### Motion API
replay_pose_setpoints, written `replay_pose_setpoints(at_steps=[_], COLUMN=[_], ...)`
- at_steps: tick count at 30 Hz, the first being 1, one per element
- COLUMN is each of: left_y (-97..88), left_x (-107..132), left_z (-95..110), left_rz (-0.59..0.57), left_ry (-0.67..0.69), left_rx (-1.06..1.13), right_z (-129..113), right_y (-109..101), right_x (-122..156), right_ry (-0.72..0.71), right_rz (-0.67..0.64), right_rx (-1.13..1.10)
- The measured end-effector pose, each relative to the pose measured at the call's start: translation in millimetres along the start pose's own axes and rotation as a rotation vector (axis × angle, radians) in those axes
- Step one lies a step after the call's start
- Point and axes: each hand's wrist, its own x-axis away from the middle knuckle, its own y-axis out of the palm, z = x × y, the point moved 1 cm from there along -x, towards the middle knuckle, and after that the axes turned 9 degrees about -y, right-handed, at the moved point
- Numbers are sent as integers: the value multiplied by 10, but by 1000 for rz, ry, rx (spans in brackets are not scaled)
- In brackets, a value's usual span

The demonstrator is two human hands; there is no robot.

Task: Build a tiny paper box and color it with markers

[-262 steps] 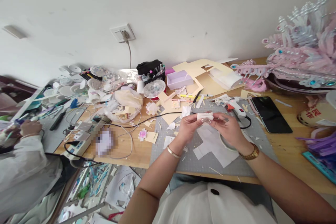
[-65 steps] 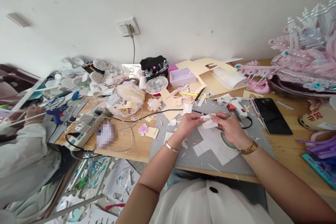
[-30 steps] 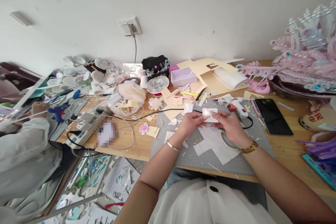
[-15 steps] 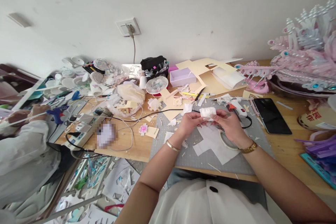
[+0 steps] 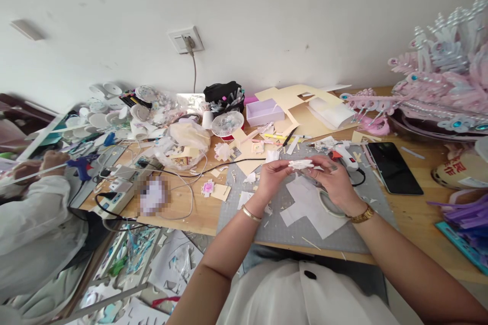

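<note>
My left hand (image 5: 275, 176) and my right hand (image 5: 331, 179) pinch a small white paper piece (image 5: 301, 164) between their fingertips, held edge-on above the grey cutting mat (image 5: 267, 223). Both hands are closed on it, left at its left end, right at its right end. Under my hands lie white paper cut-outs (image 5: 308, 208) and a tape ring (image 5: 326, 203). A white glue gun (image 5: 346, 154) rests just beyond my right hand.
A black phone (image 5: 392, 167) lies on the wooden table to the right, a pink and silver ornament (image 5: 438, 86) behind it. Cream card sheets (image 5: 293, 106), a lilac box (image 5: 265, 110), bags and cables crowd the back. A person at left holds a blue glue gun (image 5: 81, 166).
The white paper piece has been turned between my fingers from face-on to edge-on and now looks thin and flat. My hands stay in the same place above the mat.
</note>
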Motion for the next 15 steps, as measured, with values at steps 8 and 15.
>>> replay_pose_setpoints(at_steps=[8,15], left_y=[6,9], left_x=[20,20], left_z=[-16,-12], left_rz=[-26,-59], left_ry=[-45,-100], left_rx=[6,-44], right_z=[-27,-29], right_y=[-16,-3], right_x=[-6,-18], right_ry=[142,275], right_rz=[4,22], right_rx=[46,-7])
